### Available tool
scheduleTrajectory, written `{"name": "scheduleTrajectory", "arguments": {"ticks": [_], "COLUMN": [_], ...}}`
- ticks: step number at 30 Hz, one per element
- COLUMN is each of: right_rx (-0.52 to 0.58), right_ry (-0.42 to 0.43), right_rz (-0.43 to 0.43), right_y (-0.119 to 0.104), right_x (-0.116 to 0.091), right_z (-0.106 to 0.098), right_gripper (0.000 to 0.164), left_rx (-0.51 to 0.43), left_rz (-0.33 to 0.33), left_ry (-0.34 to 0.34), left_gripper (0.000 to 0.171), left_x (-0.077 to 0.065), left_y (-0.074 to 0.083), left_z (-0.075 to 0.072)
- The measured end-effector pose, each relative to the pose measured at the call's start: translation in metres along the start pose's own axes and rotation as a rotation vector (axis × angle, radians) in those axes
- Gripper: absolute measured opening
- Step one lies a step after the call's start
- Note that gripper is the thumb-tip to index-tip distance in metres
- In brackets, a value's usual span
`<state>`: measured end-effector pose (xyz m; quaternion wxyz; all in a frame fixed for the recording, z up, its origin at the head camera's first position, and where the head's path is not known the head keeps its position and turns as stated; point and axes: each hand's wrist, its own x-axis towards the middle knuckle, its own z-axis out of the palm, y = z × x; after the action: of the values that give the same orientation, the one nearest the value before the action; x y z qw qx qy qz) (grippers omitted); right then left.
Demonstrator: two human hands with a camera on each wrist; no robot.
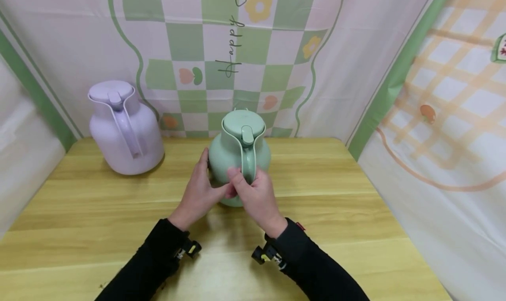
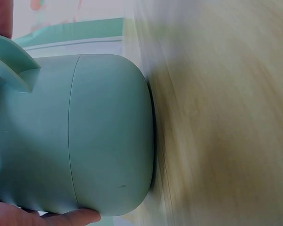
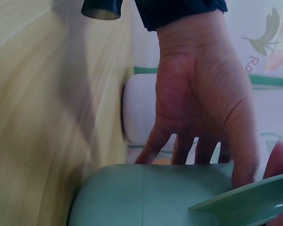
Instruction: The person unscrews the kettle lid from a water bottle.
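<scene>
A pale green thermos jug stands upright on the wooden table, its handle facing me and its lid closed. My right hand grips the lower part of that handle, with the thumb on its left side. On the jug's left side rests my left hand, spread with fairly straight fingers. In the right wrist view, the left hand's fingers reach along the far side of the green body, while its thumb touches near the handle. The left wrist view shows the jug's rounded base at the tabletop.
A lilac thermos jug stands at the back left of the table, its handle turned toward the front. Behind the table hangs a green checkered cloth. More patterned cloth hangs along the right side.
</scene>
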<state>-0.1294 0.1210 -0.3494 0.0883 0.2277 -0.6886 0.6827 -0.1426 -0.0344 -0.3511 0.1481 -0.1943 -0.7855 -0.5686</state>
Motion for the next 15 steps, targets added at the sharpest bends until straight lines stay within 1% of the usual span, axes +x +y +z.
{"name": "scheduleTrajectory", "arguments": {"ticks": [3, 5, 8, 12, 15], "right_rx": [0.052, 0.067, 0.091, 0.098, 0.078], "right_ry": [-0.025, -0.039, -0.048, -0.031, -0.016], "right_rz": [-0.002, -0.004, -0.007, -0.029, -0.05], "right_y": [0.003, 0.004, 0.006, 0.007, 0.008], "right_x": [0.002, 0.002, 0.003, 0.005, 0.007], "right_z": [0.0, 0.0, 0.001, 0.003, 0.006], "right_gripper": [0.029, 0.031, 0.033, 0.036, 0.038], "left_rx": [-0.001, -0.004, -0.014, -0.009, 0.027], "left_rz": [0.005, 0.012, 0.012, -0.032, -0.079], "left_ry": [-0.005, -0.012, -0.022, -0.055, -0.09], "left_gripper": [0.092, 0.092, 0.093, 0.098, 0.106], "left_x": [0.0, 0.0, 0.002, 0.003, 0.002], "left_y": [0.0, -0.002, -0.01, -0.029, -0.039], "left_z": [0.0, 0.0, 0.001, 0.001, -0.006]}}
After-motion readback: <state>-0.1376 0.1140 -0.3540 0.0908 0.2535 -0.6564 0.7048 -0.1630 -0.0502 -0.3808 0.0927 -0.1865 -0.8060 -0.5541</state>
